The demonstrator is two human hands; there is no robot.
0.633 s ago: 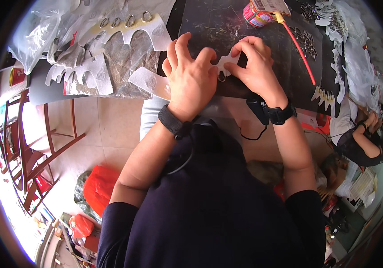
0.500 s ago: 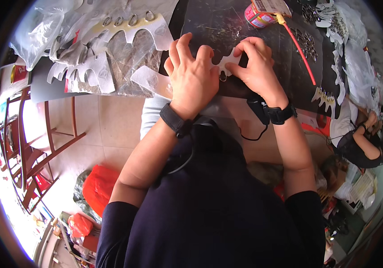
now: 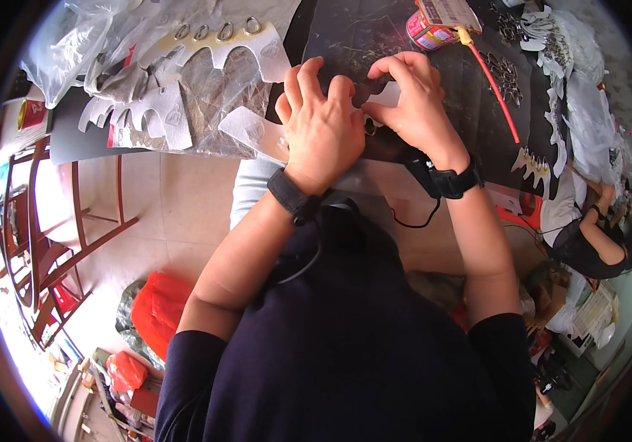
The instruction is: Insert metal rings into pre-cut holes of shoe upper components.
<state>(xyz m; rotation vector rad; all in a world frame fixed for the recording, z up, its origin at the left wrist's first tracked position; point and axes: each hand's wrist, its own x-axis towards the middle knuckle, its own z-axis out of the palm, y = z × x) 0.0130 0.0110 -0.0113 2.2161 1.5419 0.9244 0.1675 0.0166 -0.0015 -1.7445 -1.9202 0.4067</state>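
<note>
Both hands are working close together at the upper middle of the frame, over a dark sheet covering the counter (image 3: 375,44). The left hand (image 3: 323,125) is lying palm down with its fingers spread and pressing on a white scalloped card piece (image 3: 388,94), most of which is hidden beneath the two hands. The right hand (image 3: 411,103) is curling over the same piece, its thumb and forefinger pinching closed on the card's edge near a small metal ring (image 3: 369,129) showing between the hands. Both wrists are wearing dark bands.

At the upper left, more white scalloped card pieces (image 3: 220,44) with metal rings along the top are lying on clear plastic bags (image 3: 72,51). A red tin (image 3: 423,31) is sitting at the top edge, with a thin red stick (image 3: 494,92) running down to its right. Another person (image 3: 596,236) is sitting at the right edge of the frame.
</note>
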